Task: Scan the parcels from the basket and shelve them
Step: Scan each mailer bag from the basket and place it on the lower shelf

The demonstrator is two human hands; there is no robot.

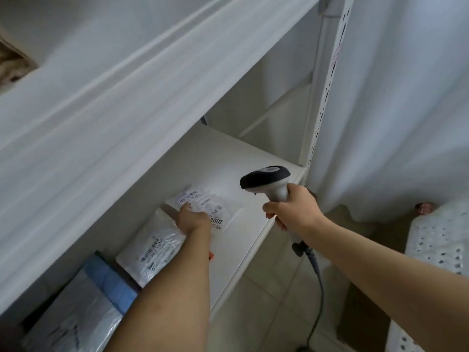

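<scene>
White parcel [223, 209] lying flat on the white shelf [256, 179], label up (digits 2007 legible). Touched at its 9 o'clock edge by the left hand [194, 219], one finger extended onto the label; other fingers hidden. At 3 o'clock of the parcel, clear of it, the barcode scanner [266, 182], handle clamped in the right hand [291, 209], cable [318, 275] hanging down. At 7 o'clock, a second white parcel [154, 250], then a blue parcel [114, 285].

Soft dim daylight, motion blur throughout, wide-angle bending at the edges.
</scene>
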